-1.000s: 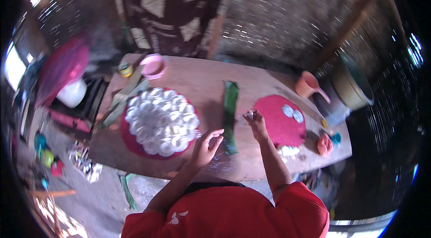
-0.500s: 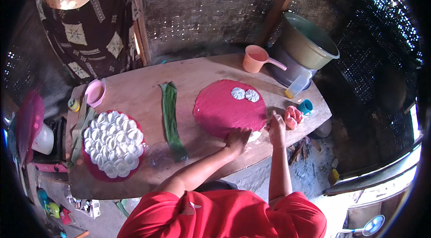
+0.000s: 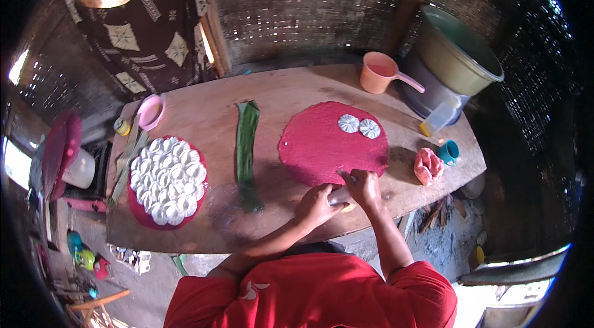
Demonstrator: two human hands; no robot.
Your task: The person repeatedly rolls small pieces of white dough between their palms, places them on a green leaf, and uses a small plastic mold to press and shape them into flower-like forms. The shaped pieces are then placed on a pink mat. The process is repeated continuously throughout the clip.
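Note:
Both hands meet at the near edge of a round red mat (image 3: 334,149). My left hand (image 3: 317,205) is closed round a small whitish piece (image 3: 339,196), whose kind I cannot make out. Against that piece, from the right, sits my right hand (image 3: 364,189), its fingers curled and a fingertip pointing over the mat; what lies inside them is hidden. Two white pleated discs (image 3: 359,125) lie side by side on the mat's far right part. A crumpled pink bundle (image 3: 428,166) rests to the right of my right hand, beside a teal cup (image 3: 448,153).
At the left, another red mat (image 3: 137,210) carries many white rounded pieces (image 3: 167,179). A green leaf strip (image 3: 246,149) lies between the mats on the wooden table (image 3: 204,105). A pink dipper (image 3: 378,74), a clear container (image 3: 440,116) and a large basin (image 3: 461,50) stand far right.
My right hand has moved left to meet my left hand. My left hand has come off the mat and now holds the whitish piece. The whole view has shifted slightly.

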